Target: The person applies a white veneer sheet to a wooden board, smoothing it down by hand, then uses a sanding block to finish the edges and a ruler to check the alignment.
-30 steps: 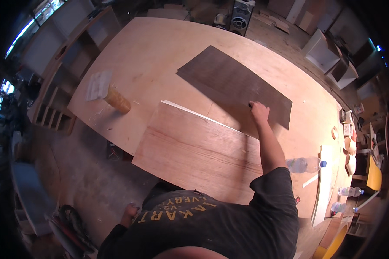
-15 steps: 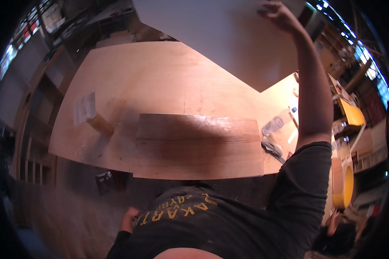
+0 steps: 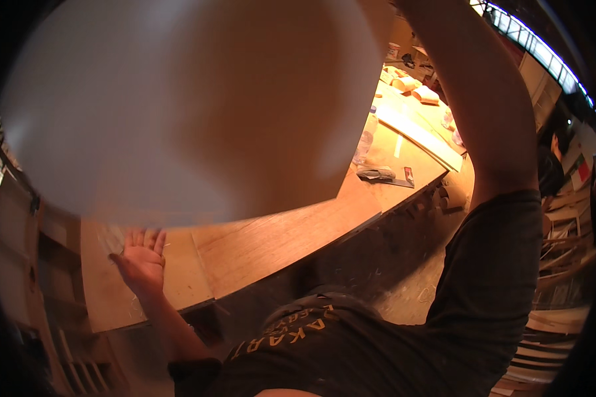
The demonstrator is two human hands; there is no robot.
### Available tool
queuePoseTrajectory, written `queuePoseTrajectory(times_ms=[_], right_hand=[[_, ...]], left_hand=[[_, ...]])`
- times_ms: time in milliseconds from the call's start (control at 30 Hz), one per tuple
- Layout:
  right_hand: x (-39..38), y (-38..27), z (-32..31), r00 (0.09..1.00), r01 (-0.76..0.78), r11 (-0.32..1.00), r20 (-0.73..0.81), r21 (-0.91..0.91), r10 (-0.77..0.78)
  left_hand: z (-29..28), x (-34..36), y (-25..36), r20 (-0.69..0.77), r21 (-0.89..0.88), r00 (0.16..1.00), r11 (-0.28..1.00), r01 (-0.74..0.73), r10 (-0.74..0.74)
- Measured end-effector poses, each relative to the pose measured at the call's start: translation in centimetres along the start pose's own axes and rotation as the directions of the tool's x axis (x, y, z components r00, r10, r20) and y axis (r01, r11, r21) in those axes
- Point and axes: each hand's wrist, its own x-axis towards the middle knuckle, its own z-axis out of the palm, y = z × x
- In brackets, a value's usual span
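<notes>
A large sheet (image 3: pixel 179 112), its near face pale grey and blurred, is held up very close before me, hiding most of the view. My right arm (image 3: pixel 477 106) rises along the sheet’s right side; its hand is cut off at the top edge. Just below the sheet’s lower edge, my left hand (image 3: pixel 142 261) is raised with fingers outstretched; I cannot tell whether their tips touch it. Beneath both, a plywood panel (image 3: pixel 285 245) lies on the large wooden table (image 3: pixel 116 298). A dark hand tool (image 3: pixel 376 174) rests near the table’s right-hand part.
Plastic bottles (image 3: pixel 366 145), long pale strips (image 3: pixel 417 135) and several curved wood pieces (image 3: pixel 425 96) are on the lit table at the right. Shelving units (image 3: pixel 63 258) stand at the left. Stacked boards and offcuts (image 3: pixel 549 337) are at the far right.
The dark sheet has been lifted from the table to close before me, showing a paler face. My right arm has risen; my left hand has come up from my side and spread open.
</notes>
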Motion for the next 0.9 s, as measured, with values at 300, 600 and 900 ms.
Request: queuePoseTrajectory(times_ms=[300, 600, 900], right_hand=[[-6.1, -2.2, 2.5, 0.986, 0.094, 0.992, 0.144, -0.079, -0.081], [-14.1, 15.0, -1.6, 0.773, -0.197, 0.971, 0.587, -0.137, 0.24], [-27.6, 26.2, 4.9, 0.998, -0.031, 0.118, 0.038, 0.992, -0.056]], left_hand=[[12.3, -3.9, -1.7, -0.786, 0.102, 0.484, 0.852, -0.513, 0.385], [11.8, -10.0, -4.0, -0.65, 0.139, 0.613, 0.863, -0.485, 0.449], [19.5, -7.7, -8.6, -0.78, 0.297, 0.467, 0.904, -0.308, 0.415]])
